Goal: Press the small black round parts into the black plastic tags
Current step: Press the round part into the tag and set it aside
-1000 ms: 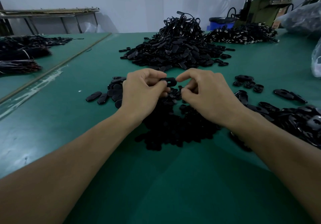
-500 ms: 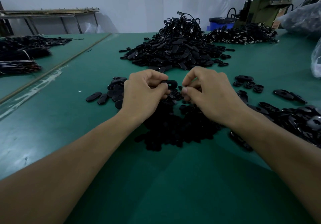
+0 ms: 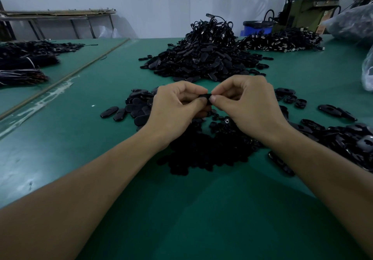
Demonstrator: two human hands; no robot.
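Head view, tag in hand: a black oval plastic tag [image 3: 203, 96] sits at frame centre, above the bench, and only a sliver of it shows between the two sets of fingertips.
Left hand: the left hand [image 3: 177, 106] has its fingers curled and pinches the tag from the left, thumb below and forefinger on top.
Right hand: the right hand [image 3: 247, 102] has its thumb and forefinger pressed together against the tag's right end. I cannot tell whether a round part lies under them.
Deciding relation: the tag's long axis runs left to right across the frame, from one hand to the other. Its right end meets the right fingertips, so the press probably comes from that side while the left hand braces.
Nearer hand: both touch the tag, and the left hand covers more of it.
Round parts: a dark heap of small black round parts [image 3: 201, 151] lies on the green bench [image 3: 181, 219], directly below both hands at centre frame.
Loose tags: a spread of flat black tags [image 3: 129, 108] lies left of the left hand, and another scatter of black tags [image 3: 343, 136] lies at the right edge.
Far heap: a tall mound of black corded tags [image 3: 203, 58] stands at upper centre, well apart from the hands.
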